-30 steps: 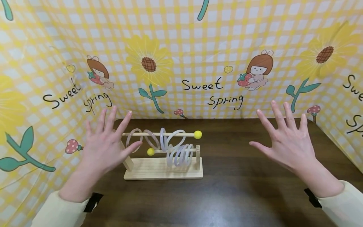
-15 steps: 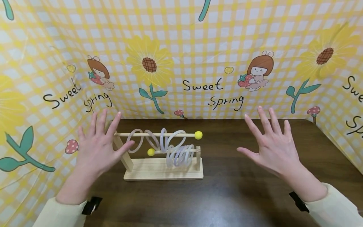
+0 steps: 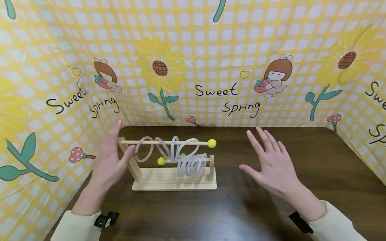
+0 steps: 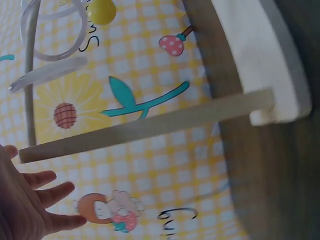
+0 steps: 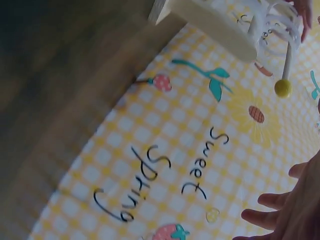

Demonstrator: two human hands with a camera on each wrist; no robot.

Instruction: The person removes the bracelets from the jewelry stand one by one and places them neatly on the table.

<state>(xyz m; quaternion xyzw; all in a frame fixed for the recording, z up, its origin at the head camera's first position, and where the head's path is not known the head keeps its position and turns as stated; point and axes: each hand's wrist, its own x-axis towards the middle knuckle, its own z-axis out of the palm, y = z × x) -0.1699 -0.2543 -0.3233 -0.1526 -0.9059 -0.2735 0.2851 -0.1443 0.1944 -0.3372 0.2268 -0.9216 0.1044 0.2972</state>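
A wooden stand [image 3: 169, 184] on the table bears two rods with yellow ball ends. Several translucent rings [image 3: 141, 160] hang spread along the upper rod [image 3: 200, 143]. More rings [image 3: 190, 169] are bunched on the lower rod near the right post [image 3: 211, 169]. My left hand [image 3: 108, 164] is beside the tall left post [image 3: 135, 169], fingers extended, holding nothing; in the left wrist view its fingers appear close to that post's top [image 4: 35, 154]. Right of the stand, my right hand [image 3: 272, 169] hovers over the table with fingers spread, holding nothing.
The dark brown table [image 3: 223, 214] reaches back to a yellow checked cloth [image 3: 208, 43] with flower and lettering prints. That cloth also rises along the left and right sides. Black bands sit at both sleeve cuffs.
My right hand has moved left toward the stand. My left hand shifted slightly left, then back right, and turned more edge-on beside the left post. The stand and rings stay put.
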